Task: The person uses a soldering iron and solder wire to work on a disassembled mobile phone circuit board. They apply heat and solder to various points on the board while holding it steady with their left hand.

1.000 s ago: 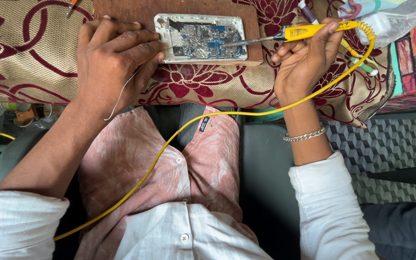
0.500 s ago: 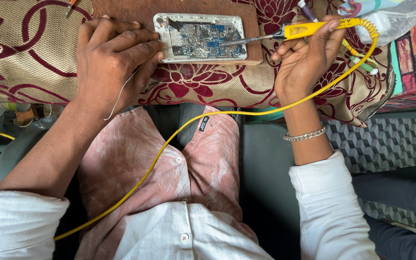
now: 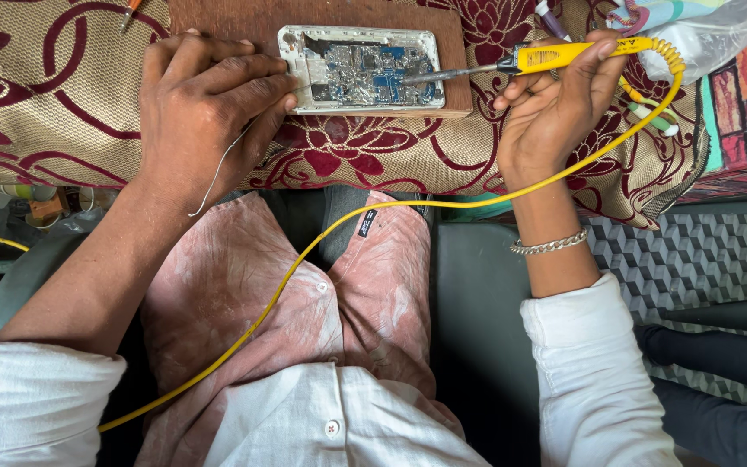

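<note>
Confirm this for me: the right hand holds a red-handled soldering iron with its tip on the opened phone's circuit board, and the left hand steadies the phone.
Not quite: the soldering iron in the right hand has a yellow handle, not red, as the head view shows. Its tip does rest on the opened phone, and the left hand steadies it.

At the top centre of the frame an opened phone (image 3: 360,69) lies on a wooden board (image 3: 322,17), circuit side up. The left hand (image 3: 205,108) steadies its left edge, a thin wire (image 3: 215,177) trailing below the fingers. The right hand (image 3: 555,108) grips a yellow soldering iron (image 3: 555,56), its tip touching the phone's circuit board; its yellow cord (image 3: 304,259) runs down across the lap.
</note>
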